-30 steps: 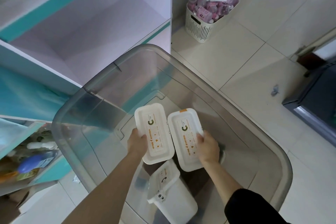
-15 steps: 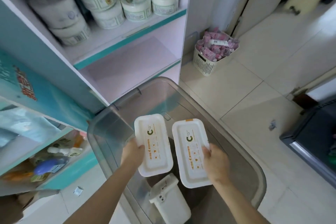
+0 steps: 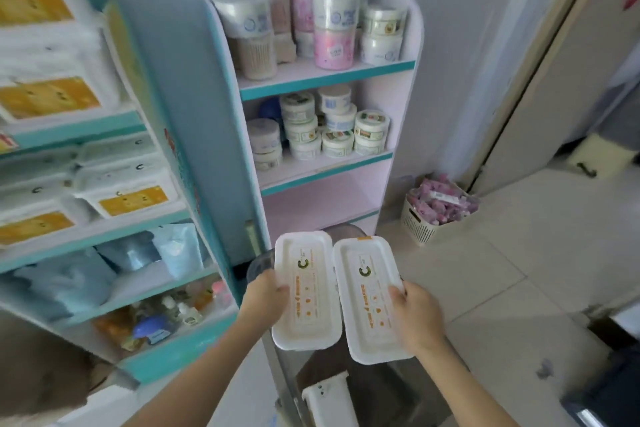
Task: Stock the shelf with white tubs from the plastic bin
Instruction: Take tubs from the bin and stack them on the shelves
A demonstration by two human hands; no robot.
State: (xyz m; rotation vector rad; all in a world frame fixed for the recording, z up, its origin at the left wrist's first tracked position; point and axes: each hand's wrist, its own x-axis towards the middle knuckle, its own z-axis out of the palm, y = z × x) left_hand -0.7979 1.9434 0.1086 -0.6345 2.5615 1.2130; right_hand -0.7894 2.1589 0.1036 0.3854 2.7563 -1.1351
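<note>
I hold two flat white tubs with orange print side by side above the clear plastic bin (image 3: 256, 265). My left hand (image 3: 265, 302) grips the left tub (image 3: 308, 291) at its left edge. My right hand (image 3: 417, 317) grips the right tub (image 3: 367, 298) at its right edge. Another white tub (image 3: 329, 399) lies in the bin below, at the frame's bottom. The teal and white shelf unit (image 3: 221, 156) stands ahead and to the left. Stacked white tubs (image 3: 128, 184) of the same kind lie on its left middle shelf.
The narrow end shelves carry round jars (image 3: 336, 128) and cotton-swab containers (image 3: 256, 42); the lowest end shelf (image 3: 318, 204) is bare. A white basket of pink packets (image 3: 436, 211) sits on the tiled floor at right. A door frame (image 3: 540, 73) rises beyond it.
Both hands have lifted the two tubs up out of the bin. My view has tilted up from the bin to the shelves.
</note>
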